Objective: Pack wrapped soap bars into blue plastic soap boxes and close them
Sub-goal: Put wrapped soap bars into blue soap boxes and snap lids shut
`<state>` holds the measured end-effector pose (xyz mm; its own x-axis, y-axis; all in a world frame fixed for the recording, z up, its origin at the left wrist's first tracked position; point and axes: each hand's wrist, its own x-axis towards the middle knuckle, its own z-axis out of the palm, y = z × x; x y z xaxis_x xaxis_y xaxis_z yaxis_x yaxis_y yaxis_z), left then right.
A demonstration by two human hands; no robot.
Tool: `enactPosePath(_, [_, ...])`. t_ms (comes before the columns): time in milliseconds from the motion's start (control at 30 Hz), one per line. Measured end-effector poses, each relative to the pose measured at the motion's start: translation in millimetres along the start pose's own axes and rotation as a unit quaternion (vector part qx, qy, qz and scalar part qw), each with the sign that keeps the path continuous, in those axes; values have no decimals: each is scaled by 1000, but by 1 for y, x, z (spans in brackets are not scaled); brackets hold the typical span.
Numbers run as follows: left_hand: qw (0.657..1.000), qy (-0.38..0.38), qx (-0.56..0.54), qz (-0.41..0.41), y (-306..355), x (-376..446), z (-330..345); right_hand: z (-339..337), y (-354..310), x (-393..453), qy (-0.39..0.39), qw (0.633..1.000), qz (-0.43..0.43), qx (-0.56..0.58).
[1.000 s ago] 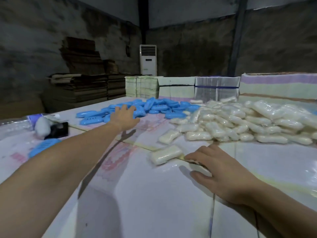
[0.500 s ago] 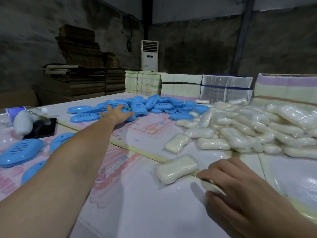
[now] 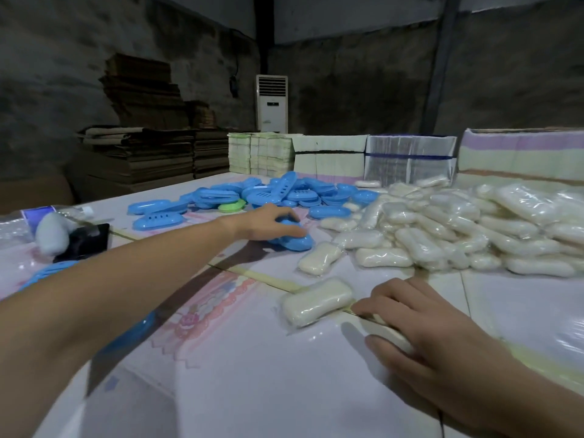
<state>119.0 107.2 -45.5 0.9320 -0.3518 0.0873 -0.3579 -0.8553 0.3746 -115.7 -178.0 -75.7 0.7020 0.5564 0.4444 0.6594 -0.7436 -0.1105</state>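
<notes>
The left hand (image 3: pixel 268 222) reached out across the middle of the frame, its fingers curled down over a blue soap box (image 3: pixel 295 240) that lay on the table (image 3: pixel 252 374) at the near edge of the pile of blue soap boxes (image 3: pixel 278 194); the hand was closed on that box, though how firmly it gripped could not be told. One green box (image 3: pixel 233 206) lay among the blue ones in the upper centre. To the right of the pile, a large heap of wrapped soap bars (image 3: pixel 458 229) filled the right middle of the frame. Two bars lay apart from the heap, nearer the person: one wrapped soap bar (image 3: pixel 319 258) just below and right of the held box, and another wrapped soap bar (image 3: pixel 317 301) in the lower centre. The right hand (image 3: pixel 436 339) rested palm down on the table in the lower right, its fingers loosely spread and holding nothing, the fingertips just beside that nearer bar. At the left edge a blue box lid (image 3: pixel 47 273) showed partly behind the left forearm, near a black object (image 3: pixel 83 241) and a white bundle (image 3: pixel 52 229). Along the far side of the table stood stacks of flat packaging (image 3: pixel 331 156), and a white standing air conditioner (image 3: pixel 271 102) stood against the back wall.
</notes>
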Motion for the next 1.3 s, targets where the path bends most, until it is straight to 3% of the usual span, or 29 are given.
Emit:
enactPosePath(233, [987,-131,88,-13,37,-49,-20,1,2,3,-12,999,19,34])
enactPosePath(333, [970,-159,180,-26,49,-55,-24,2,4,4,-28,999,26,38])
enactPosePath(767, [968,-36,247,6,83,-66,-30,1,11,4,2,999,37,37])
enactPosePath(833, [984,-10,180,14,99,-71,-33,1,14,4,20,998,47,41])
enactPosePath(900, [999,-13,28,41,118,-78,-31,-1,18,4,62,993,72,65])
enactPosePath(967, [986,-44,-145,65,141,-89,-20,-7,26,3,130,979,117,103])
enactPosePath(1067, [915,-87,-391,45,173,-90,5,-17,40,-4,210,949,183,149])
enactPosePath(1133, [859,-121,-495,36,196,-83,24,-22,45,-8,224,940,204,156])
enactPosePath(1200, [820,-129,-557,33,218,-82,39,-22,47,-10,233,936,212,161])
enactPosePath(1300, [802,-127,-583,35,240,-81,59,-22,55,-11,243,924,245,166])
